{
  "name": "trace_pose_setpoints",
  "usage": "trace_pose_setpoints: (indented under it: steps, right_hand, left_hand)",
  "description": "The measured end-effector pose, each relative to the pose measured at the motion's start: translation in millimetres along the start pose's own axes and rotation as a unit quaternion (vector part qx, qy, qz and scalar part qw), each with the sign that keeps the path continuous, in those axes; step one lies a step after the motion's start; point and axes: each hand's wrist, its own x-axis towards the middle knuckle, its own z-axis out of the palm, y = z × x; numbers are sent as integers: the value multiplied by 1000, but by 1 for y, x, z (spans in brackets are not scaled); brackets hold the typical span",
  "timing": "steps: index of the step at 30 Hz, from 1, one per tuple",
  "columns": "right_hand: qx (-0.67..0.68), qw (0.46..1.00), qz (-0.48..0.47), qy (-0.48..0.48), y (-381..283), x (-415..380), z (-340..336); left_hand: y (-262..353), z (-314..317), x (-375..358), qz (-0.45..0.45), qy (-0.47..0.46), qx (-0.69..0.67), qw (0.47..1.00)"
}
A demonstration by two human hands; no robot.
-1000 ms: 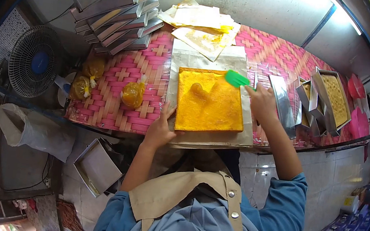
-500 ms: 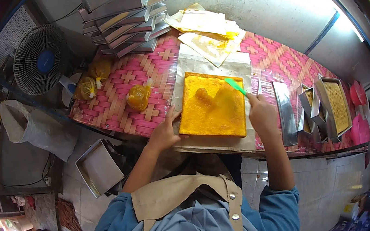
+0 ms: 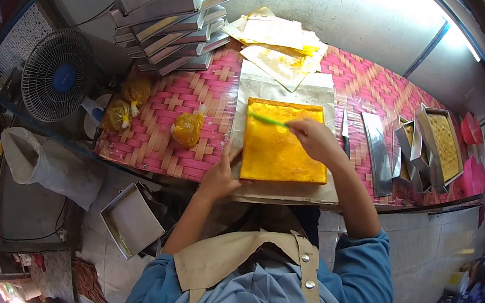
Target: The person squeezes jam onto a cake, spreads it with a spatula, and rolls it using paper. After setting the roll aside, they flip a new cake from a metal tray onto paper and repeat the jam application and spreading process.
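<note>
A square yellow cake (image 3: 284,160) lies flat on brown paper (image 3: 254,82) on the table. My right hand (image 3: 315,140) is closed on the handle of a green spatula (image 3: 266,120). The spatula's blade lies over the cake's upper left part. A glossy yellow-orange spread covers part of the top. My left hand (image 3: 222,177) rests at the cake's lower left corner, its fingers stretched along the left side and the thumb along the near edge. Left of that hand sits a knotted clear bag of orange filling (image 3: 186,130).
Right of the cake lie a knife (image 3: 346,142) and a long metal strip (image 3: 377,155), then tins, one holding a pale cake (image 3: 441,144). Stained paper sheets (image 3: 280,61) lie behind. Stacked metal tins (image 3: 168,19), more filling bags (image 3: 118,115) and a fan (image 3: 56,77) stand left.
My right hand has swept the spatula leftward across the cake. The lumps of spread on top are now flattened out. The left hand stays at the same corner.
</note>
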Motion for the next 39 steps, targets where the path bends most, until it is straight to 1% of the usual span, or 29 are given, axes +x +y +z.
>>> trace_pose_setpoints:
  steps: [1,3,6,8,10,11,12,13,14,15,16,18,20,22,24,25,26,28,29,30,32,33,34,35,36,37,38,39]
  right_hand:
    - [1,1000,1,-1,-1,2,7]
    - [-98,991,74,47,-9,3,26]
    - [-131,989,59,-41,-22,-21,38]
    - [-119,990,57,-50,-33,-34,14]
    - [-106,991,58,-55,-26,-40,0]
    - [-161,986,-43,-27,-18,-42,-3]
    - [-212,967,-143,-1,-9,-43,-6]
    - [-244,953,-181,18,4,-40,-2]
    - [-244,953,-179,16,18,-32,3]
    - [-255,949,-183,45,33,-21,9]
    - [-266,943,-187,75,39,-12,10]
    - [-280,940,-178,80,49,6,14]
    - [-298,926,-193,128,60,24,25]
    - [-306,926,-178,133,56,30,22]
    - [-333,923,-117,154,49,31,15]
    - [-334,921,-106,170,42,28,10]
    - [-335,920,-107,171,38,23,8]
    - [-266,949,-107,132,33,13,9]
    - [-297,939,-124,124,38,8,11]
    - [-297,939,-121,124,39,5,8]
    - [-392,908,-65,137,40,-2,-3]
    - [-396,906,-41,142,34,-3,-7]
    - [-398,906,-40,142,25,-3,-8]
    - [-360,919,-49,153,12,-4,-6]
    - [-322,931,-58,164,2,-4,-1]
    - [-278,945,-74,154,1,0,10]
    - [-279,945,-71,155,-2,4,18]
    - [-311,934,-95,147,-4,9,23]
  left_hand:
    - [-1,1,-1,8,1,-1,1000]
    - [-1,2,-3,8,-1,-4,1000]
    - [-2,1,0,13,3,-8,1000]
    - [-2,1,-1,14,3,-10,1000]
    - [-1,0,-1,-6,-6,5,1000]
    - [0,-1,0,-3,-5,5,1000]
    - [1,-3,0,-8,-10,19,1000]
    - [1,-2,-2,-15,-17,32,999]
    - [1,-1,-1,-16,-19,30,999]
    - [-1,-1,0,-9,-13,24,1000]
    - [-1,0,-1,-3,-6,20,1000]
    - [0,-1,-1,-6,-4,31,1000]
    - [1,0,-2,-12,-1,42,999]
    - [0,0,-2,6,8,28,1000]
    - [1,-1,-2,8,13,35,999]
    - [3,-1,-2,11,16,39,999]
    - [3,-1,-1,12,18,39,999]
    - [3,-1,-2,11,13,27,1000]
    - [3,-1,-1,11,11,27,1000]
    - [2,-2,-1,0,2,30,1000]
    - [-1,1,-2,-10,-10,30,999]
    - [-5,2,-1,-2,-7,22,1000]
    - [-7,2,-1,5,-5,14,1000]
    - [-8,3,0,6,-6,12,1000]
    - [-8,3,0,28,10,17,999]
    - [-8,3,0,50,26,23,998]
    - [-7,4,0,52,23,22,998]
    - [-7,4,1,46,21,13,999]
